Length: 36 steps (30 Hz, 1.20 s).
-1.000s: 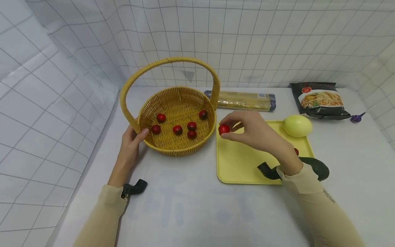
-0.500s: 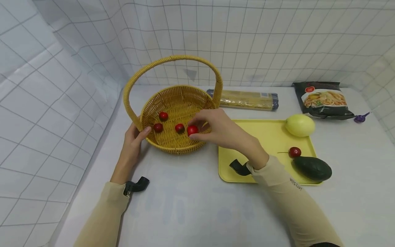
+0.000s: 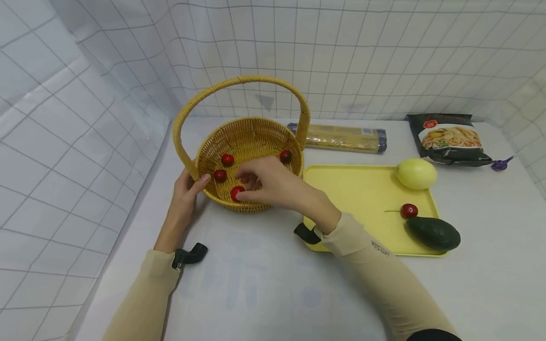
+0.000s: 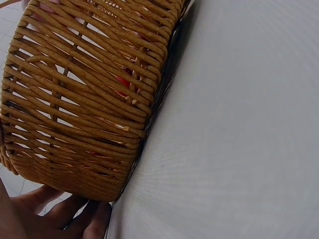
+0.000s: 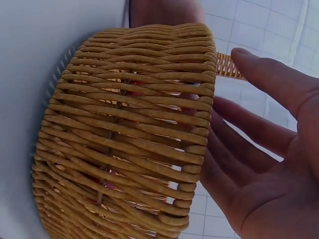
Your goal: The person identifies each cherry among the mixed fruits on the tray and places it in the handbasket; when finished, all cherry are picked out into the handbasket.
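Note:
A round wicker basket [image 3: 243,208] with a tall hoop handle [image 3: 249,79] stands left of centre. Its left rim is held by my left hand [image 3: 184,199], thumb over the edge and fingers along the outer wall. Over the basket's front side reaches my right hand [image 3: 277,182], thumb and fingers apart in the right wrist view. Just below its thumb and fingertips lies a red cherry [image 3: 236,192], partly covered by the thumb. Other cherries in the basket include a left one [image 3: 220,175], one behind it [image 3: 227,159] and a right one [image 3: 285,156]; my hand may hide more.
Right of the basket is a yellow tray [image 3: 341,177] bearing a stemmed cherry [image 3: 409,210], a dark green avocado [image 3: 432,233] and a yellow-green oval fruit [image 3: 416,174]. Behind lie a long wrapped golden pack [image 3: 341,137], a black noodle packet [image 3: 450,138] and a small purple object [image 3: 500,164].
My right hand has carried a cherry leftward from the tray into the basket, and its fingers have parted from it. My left hand keeps its hold on the basket.

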### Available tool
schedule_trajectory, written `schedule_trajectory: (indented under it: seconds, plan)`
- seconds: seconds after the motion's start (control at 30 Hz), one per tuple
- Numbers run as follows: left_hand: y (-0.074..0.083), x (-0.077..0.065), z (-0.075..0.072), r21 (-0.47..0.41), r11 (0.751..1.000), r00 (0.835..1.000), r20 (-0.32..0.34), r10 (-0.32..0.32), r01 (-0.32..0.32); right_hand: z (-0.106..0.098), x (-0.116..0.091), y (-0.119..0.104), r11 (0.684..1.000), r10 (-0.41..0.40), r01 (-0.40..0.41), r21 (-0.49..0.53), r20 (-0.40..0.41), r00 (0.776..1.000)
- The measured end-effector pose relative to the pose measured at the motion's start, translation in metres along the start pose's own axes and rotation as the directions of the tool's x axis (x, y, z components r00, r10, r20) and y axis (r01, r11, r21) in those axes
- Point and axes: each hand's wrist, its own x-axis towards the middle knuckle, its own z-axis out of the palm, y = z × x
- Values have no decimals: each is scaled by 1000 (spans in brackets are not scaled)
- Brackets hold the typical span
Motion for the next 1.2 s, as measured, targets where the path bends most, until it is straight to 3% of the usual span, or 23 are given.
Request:
schedule_trajectory:
  seconds: [0.2,0.43,0.8,1.2]
  plan:
    - [0,-1,-1,26,1000,1000,-2,11,-11,-10,-11,9,999,23,-21,31,-84,996]
    - [1,1,0,42,999,1000,7,11,-11,-31,-46,23,1000,31,-29,12,-181,983]
    - [1,0,0,33,999,1000,-2,6,-6,-66,-105,45,990,126,-136,-40,-193,973]
    - [1,1,-1,66,998,1000,-4,4,-3,-87,-160,64,961,230,-258,-103,-224,947]
